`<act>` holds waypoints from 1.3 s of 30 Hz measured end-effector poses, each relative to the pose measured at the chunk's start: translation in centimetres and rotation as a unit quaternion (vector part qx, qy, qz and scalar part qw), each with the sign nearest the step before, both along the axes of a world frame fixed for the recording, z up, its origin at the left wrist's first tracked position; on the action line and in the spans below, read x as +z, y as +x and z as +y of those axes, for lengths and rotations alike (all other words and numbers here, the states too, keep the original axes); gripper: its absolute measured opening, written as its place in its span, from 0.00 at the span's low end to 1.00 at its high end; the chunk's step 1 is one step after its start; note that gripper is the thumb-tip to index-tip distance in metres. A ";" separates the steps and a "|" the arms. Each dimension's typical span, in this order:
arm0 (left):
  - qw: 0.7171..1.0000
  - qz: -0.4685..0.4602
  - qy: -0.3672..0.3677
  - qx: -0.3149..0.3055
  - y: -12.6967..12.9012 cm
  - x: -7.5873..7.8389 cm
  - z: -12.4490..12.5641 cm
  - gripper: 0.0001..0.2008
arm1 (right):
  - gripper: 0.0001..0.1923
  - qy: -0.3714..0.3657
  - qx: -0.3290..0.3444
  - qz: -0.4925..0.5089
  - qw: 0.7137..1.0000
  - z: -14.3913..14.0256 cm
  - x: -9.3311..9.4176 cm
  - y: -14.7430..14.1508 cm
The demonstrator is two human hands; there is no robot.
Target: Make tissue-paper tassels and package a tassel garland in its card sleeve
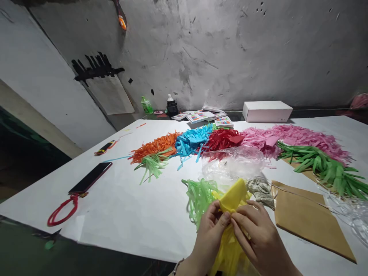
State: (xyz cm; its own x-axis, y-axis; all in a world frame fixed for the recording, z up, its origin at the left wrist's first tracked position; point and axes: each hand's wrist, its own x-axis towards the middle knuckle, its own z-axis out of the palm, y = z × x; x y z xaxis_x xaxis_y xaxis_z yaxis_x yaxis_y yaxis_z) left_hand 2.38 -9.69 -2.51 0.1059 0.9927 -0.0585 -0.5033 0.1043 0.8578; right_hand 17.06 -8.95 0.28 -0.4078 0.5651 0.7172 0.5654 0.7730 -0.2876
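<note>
A yellow paper tassel (234,196) is pinched between both my hands near the table's front edge, its cut strips hanging down below them. My left hand (211,228) grips its folded upper part from the left, thumb pressed against fingers. From the right, my right hand (255,230) holds the same spot with its fingertips closed together. Just behind my left hand lies a light green tassel (199,197). A bundle of grey-white string (261,191) rests beyond my right hand, beside a clear plastic bag (232,165).
Orange (156,147), blue (192,142), red (224,142) and pink tassels (299,140) form a row across the table. Dark green tassels (324,166) and a brown envelope (310,214) lie right. A phone (90,178) and a cutter knife (104,148) are left; a white box (267,112) stands behind.
</note>
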 end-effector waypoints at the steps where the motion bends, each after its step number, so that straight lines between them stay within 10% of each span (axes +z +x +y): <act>1: 1.000 -0.002 0.001 0.000 0.0 0.0 0.0 0.16 | 0.10 -0.017 0.003 0.014 1.000 0.0 -0.1 0.1; 16: 1.000 0.000 0.014 0.002 -0.4 -0.6 0.0 0.15 | 0.17 -0.443 0.077 0.174 0.876 0.6 0.7 1.4; 39: 1.000 0.018 -0.021 0.014 0.1 0.1 0.0 0.16 | 0.05 -0.368 0.061 0.067 0.925 -0.4 0.1 1.3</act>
State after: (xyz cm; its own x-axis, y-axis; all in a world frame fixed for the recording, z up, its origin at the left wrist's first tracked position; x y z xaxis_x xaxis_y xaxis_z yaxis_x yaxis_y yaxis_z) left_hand 2.45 -9.67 -2.42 0.0752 0.9917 -0.1042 -0.4746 0.1275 0.8709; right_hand 18.32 -9.38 0.43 -0.4359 0.8761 0.2058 0.4076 0.3960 -0.8228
